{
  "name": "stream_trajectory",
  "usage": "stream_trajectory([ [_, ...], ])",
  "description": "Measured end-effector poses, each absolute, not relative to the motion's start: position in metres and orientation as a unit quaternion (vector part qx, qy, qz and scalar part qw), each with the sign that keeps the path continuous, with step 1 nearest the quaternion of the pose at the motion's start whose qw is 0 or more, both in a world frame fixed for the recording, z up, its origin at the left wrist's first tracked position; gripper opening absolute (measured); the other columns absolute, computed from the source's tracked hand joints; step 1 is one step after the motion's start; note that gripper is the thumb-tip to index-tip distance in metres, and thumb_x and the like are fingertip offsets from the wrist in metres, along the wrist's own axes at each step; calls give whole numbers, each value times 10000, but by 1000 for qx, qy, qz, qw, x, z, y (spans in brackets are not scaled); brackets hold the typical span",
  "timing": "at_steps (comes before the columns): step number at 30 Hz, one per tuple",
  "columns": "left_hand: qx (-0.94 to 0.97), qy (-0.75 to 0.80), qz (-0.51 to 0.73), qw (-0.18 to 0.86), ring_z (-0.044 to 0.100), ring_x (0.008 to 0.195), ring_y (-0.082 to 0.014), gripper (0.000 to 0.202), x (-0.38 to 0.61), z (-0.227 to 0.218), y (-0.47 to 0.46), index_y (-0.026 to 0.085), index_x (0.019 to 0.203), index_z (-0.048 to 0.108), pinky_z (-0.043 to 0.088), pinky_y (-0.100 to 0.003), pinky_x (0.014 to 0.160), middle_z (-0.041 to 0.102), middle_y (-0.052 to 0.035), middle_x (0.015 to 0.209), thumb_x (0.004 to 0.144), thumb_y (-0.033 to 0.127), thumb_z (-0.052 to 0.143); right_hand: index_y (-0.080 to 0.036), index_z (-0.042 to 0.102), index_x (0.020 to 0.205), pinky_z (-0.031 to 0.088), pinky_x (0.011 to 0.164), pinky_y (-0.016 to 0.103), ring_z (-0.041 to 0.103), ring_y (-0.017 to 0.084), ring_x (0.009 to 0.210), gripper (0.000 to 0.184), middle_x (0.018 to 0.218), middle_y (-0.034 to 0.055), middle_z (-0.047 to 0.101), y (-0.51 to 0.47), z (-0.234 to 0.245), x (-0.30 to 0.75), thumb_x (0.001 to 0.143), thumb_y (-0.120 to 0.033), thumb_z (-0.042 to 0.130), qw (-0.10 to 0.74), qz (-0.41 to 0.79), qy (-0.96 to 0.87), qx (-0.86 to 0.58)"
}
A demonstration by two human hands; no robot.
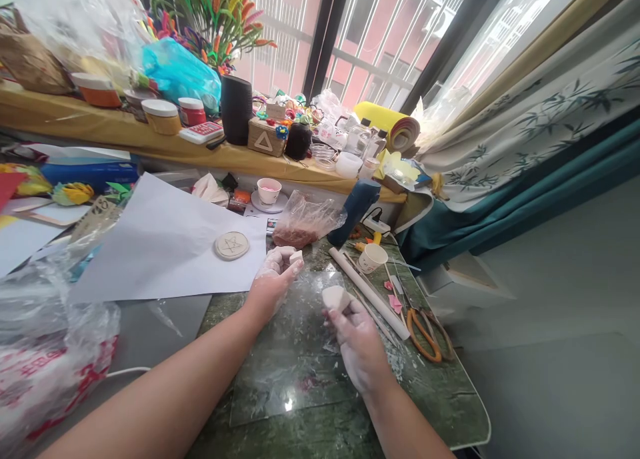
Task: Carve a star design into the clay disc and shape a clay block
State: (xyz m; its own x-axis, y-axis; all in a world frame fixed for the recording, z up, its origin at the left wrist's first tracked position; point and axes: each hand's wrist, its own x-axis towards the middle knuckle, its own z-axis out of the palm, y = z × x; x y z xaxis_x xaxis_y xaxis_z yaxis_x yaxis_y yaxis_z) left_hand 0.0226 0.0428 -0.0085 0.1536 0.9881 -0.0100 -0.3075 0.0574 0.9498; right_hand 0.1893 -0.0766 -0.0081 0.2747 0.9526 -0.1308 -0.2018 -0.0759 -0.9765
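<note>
My left hand (273, 285), dusted white, is closed around a small lump of white clay (297, 257); the fingers hide part of it. Lower and to the right, my right hand (361, 345) pinches a larger white clay piece (335, 297) with flat, angular faces. Both hands are above a transparent sheet (280, 379) smeared with white residue on the green marbled table (440, 405). Left of my left hand, a round pale clay disc (231, 245) with a star scored in it lies on a large white paper (165, 239).
A white rolling rod (370, 292), orange-handled scissors (424, 335) and a paper cup (373, 258) lie to the right. Behind stand a bag of brown material (300, 232), a dark blue bottle (354, 212) and a cup on a saucer (269, 191). Paint jars (161, 117) line the ledge.
</note>
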Motion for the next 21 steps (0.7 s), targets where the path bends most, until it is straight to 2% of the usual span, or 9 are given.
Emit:
stream_trajectory([
  [2, 444, 387, 524, 615, 573, 872, -174, 376, 23, -8, 43, 210, 1053, 663, 480, -288, 749, 639, -22, 984, 777, 420, 806, -208, 763, 1128, 607, 848, 334, 730, 219, 966, 477, 1178, 91, 773, -76, 3, 189, 793, -534, 861, 608, 603, -204, -475],
  [4, 444, 387, 527, 613, 581, 887, -182, 376, 23, -8, 43, 210, 1045, 666, 482, -291, 748, 638, -26, 982, 771, 425, 809, -191, 787, 1063, 618, 818, 303, 736, 201, 937, 433, 1138, 96, 788, -74, 11, 190, 809, -534, 855, 602, 657, -136, -433],
  [8, 441, 388, 530, 611, 591, 892, -189, 377, 24, -10, 43, 211, 1039, 671, 489, -297, 752, 641, -32, 989, 767, 428, 816, -201, 790, 959, 627, 811, 290, 741, 185, 872, 337, 997, 60, 808, -72, 8, 188, 719, -366, 959, 609, 636, -137, -454],
  [12, 444, 389, 526, 613, 598, 901, -190, 389, 24, -12, 44, 211, 1048, 669, 496, -300, 762, 647, -37, 1016, 771, 442, 818, -187, 775, 1046, 635, 819, 344, 737, 198, 855, 445, 1011, 73, 803, -66, 4, 186, 740, -467, 937, 581, 614, -224, -485],
  [15, 447, 389, 526, 610, 602, 934, -195, 401, 23, -13, 44, 210, 1071, 671, 497, -299, 779, 645, -43, 1032, 778, 442, 817, -190, 751, 1164, 622, 939, 446, 749, 238, 964, 444, 1118, 105, 791, -62, 30, 196, 848, -487, 845, 601, 464, -374, -533],
  [18, 447, 387, 525, 612, 603, 924, -191, 403, 23, -12, 44, 211, 1065, 676, 496, -300, 789, 645, -39, 1021, 775, 447, 824, -237, 711, 1262, 522, 1118, 562, 667, 306, 1268, 396, 1363, 126, 699, -63, 65, 215, 907, -386, 800, 630, 185, -537, -530],
  [21, 446, 379, 532, 613, 598, 908, -185, 381, 23, -12, 44, 212, 1031, 673, 492, -300, 790, 642, -32, 1009, 770, 443, 827, -289, 683, 1290, 498, 1137, 614, 578, 340, 1394, 388, 1475, 118, 619, -73, 70, 226, 916, -299, 786, 589, 6, -631, -505],
])
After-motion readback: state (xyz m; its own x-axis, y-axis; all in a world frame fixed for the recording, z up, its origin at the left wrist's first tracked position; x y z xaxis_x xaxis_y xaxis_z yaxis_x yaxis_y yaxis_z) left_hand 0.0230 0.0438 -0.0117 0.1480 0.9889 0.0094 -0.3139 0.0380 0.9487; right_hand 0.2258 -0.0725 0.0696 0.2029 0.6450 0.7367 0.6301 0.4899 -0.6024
